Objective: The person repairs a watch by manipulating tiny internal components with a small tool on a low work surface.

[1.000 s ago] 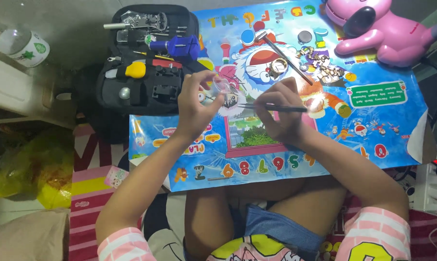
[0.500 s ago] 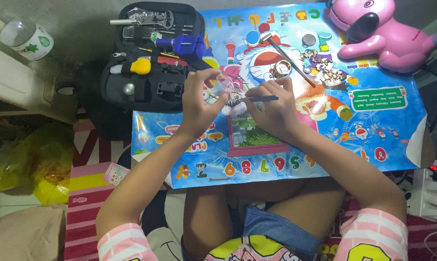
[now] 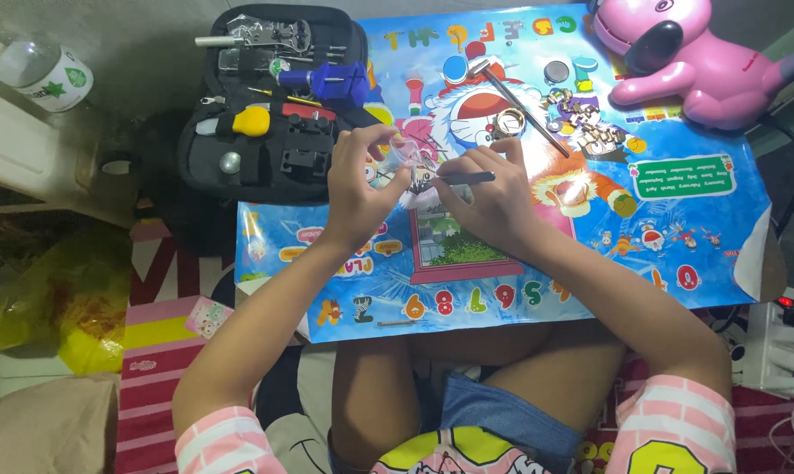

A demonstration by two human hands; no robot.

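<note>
You sit at a low table (image 3: 730, 254) covered by a bright blue cartoon sheet (image 3: 678, 219). Left of the table, grey floor (image 3: 143, 61) shows, with a white shelf (image 3: 20, 158) and a yellow plastic bag (image 3: 55, 307) below it. Right of the table lies a white power strip (image 3: 779, 351). Striped red bedding (image 3: 151, 377) spreads under its near edge.

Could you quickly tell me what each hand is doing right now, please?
Left hand: closed on a small clear plastic piece.
Right hand: closed on a thin dark metal tool.
</note>
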